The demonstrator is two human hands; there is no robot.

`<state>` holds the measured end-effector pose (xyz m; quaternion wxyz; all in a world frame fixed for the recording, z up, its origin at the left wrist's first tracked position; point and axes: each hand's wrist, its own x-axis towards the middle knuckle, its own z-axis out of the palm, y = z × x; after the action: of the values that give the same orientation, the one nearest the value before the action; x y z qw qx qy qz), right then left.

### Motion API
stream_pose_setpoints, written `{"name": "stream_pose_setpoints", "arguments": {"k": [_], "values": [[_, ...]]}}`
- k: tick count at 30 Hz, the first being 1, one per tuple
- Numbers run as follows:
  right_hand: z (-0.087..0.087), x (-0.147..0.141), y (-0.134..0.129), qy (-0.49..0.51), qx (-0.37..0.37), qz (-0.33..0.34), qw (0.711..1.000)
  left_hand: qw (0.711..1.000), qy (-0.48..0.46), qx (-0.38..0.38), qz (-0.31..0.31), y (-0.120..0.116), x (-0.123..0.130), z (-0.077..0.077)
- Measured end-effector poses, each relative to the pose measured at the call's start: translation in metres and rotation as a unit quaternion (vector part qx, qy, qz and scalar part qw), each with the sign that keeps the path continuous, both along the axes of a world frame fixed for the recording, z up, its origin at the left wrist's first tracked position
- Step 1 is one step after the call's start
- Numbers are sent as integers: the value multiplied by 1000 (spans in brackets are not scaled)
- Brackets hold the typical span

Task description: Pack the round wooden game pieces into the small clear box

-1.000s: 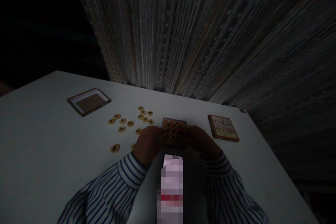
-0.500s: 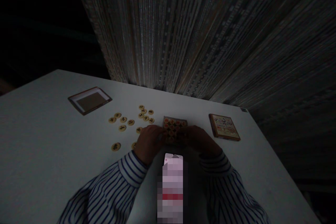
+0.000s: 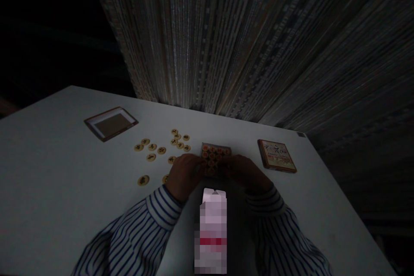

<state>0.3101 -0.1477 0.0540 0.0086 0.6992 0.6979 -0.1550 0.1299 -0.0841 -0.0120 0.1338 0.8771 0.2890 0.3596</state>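
though the room is dim from where i watch, i can make out the shallow box (image 3: 216,145) on the counter (image 3: 74,172), straight ahead between my two hands. it is small and rectangular, with a greyish rim along its far edge, and it is packed with round, wooden-looking pieces (image 3: 212,156) that lie flat in rows and bear red characters. my left hand (image 3: 185,176) curls at its left side and my right hand (image 3: 246,172) at its right, fingers bent inward; they sit in shadow, so i cannot tell whether either is gripping anything. they cover much of the box's sides, and its near edge melts into the dark. to the left lie loose pale discs (image 3: 161,150) with black characters, two of them partly hidden behind my left hand. nearer me, a phone (image 3: 211,224) shows a bright screen, mostly masked by coarse blocks and unreadable.
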Motion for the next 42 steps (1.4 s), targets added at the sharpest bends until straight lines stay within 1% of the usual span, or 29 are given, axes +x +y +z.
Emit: {"name": "stream_pose_setpoints", "arguments": {"k": [4,8,17,20,23,28,34,39,42], "values": [[-3,1,0,-16,-6,3,1000,1000,3,10,4,0,1,-1],[-5,2,1,-7,-8,4,1000,1000,10,16,11,0,1,0],[2,-2,0,-11,-13,-2,1000,1000,5,5,0,0,0,1],[-1,1,-2,-10,3,8,1000,1000,5,6,4,0,0,1],[-6,4,-3,-8,17,34,999,1000,1,15,3,0,0,0],[-8,4,-2,6,2,78,997,1000,-4,21,1,0,-1,0],[-8,2,-1,14,12,77,997,1000,12,11,6,0,-1,0],[-6,1,-2,-8,5,73,997,1000,7,6,-5,1,-1,-1],[-5,1,-2,-5,5,78,997,1000,3,4,-5,0,-1,-1]]}}
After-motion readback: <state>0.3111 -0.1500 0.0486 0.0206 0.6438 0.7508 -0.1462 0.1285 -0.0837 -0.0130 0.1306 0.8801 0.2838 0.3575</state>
